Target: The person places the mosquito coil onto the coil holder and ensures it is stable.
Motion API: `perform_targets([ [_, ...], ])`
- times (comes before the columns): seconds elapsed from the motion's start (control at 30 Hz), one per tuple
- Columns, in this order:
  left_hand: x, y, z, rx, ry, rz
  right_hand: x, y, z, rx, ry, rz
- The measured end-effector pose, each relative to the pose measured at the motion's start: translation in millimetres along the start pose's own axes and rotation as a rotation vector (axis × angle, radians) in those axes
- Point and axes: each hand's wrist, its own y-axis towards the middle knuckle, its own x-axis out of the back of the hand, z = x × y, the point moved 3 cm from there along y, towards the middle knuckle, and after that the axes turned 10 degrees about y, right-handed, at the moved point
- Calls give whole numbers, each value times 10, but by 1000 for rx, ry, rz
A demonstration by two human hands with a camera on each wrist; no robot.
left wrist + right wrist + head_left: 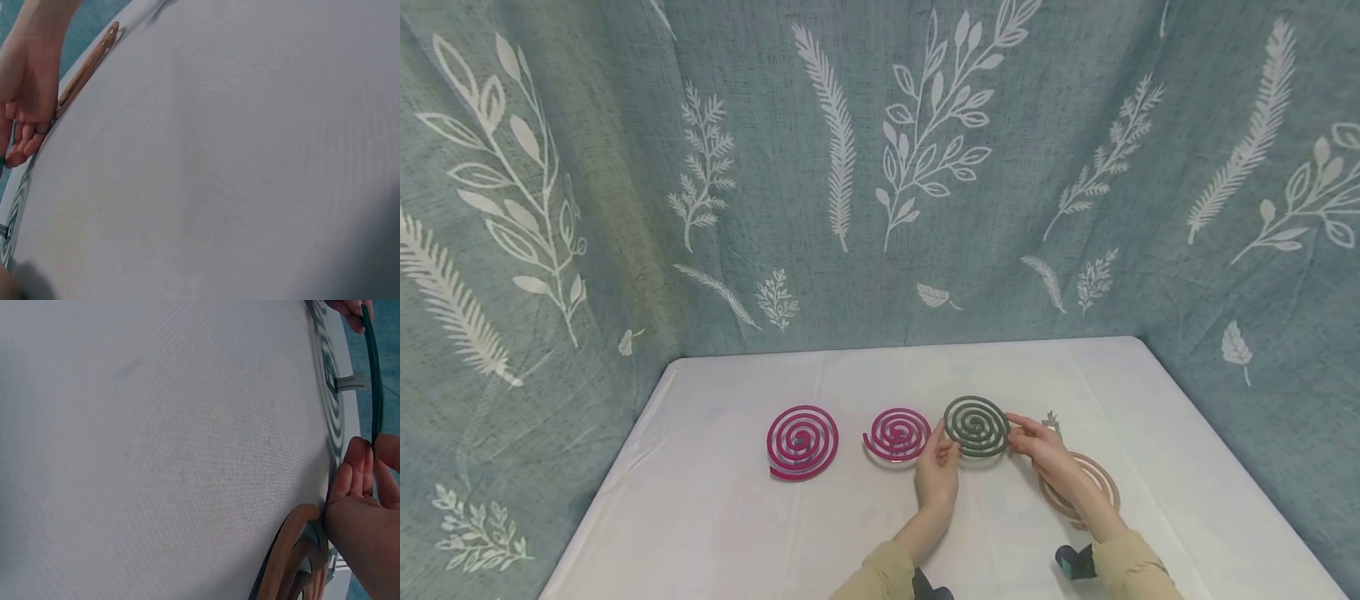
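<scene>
A dark green mosquito coil [976, 425] is held between both hands at its opposite edges. My left hand [937, 479] pinches its left rim, close beside a magenta coil [898, 435]. On the other rim, my right hand [1051, 454] grips with thumb and fingers. The right wrist view shows the green coil [373, 369] edge-on, raised over its spiral shadow, with a small metal stand [351, 382] on its table side. Under the right forearm lies a brown coil [1108, 479], partly hidden.
Another magenta coil [802, 443] is at the left on the white table [700, 517]. A metal stand [1051, 422] shows beyond the right hand. Patterned blue-green curtain [880, 292] hangs behind the table and along both sides.
</scene>
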Motion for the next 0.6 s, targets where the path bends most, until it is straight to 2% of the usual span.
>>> perform_targets([
  [0.23,-12,-4,11,10,-36,4,10,2,0,20,17,13],
  [0.6,5,-12,6,-1,8,-6,-6,-18,2,14,-9,4],
])
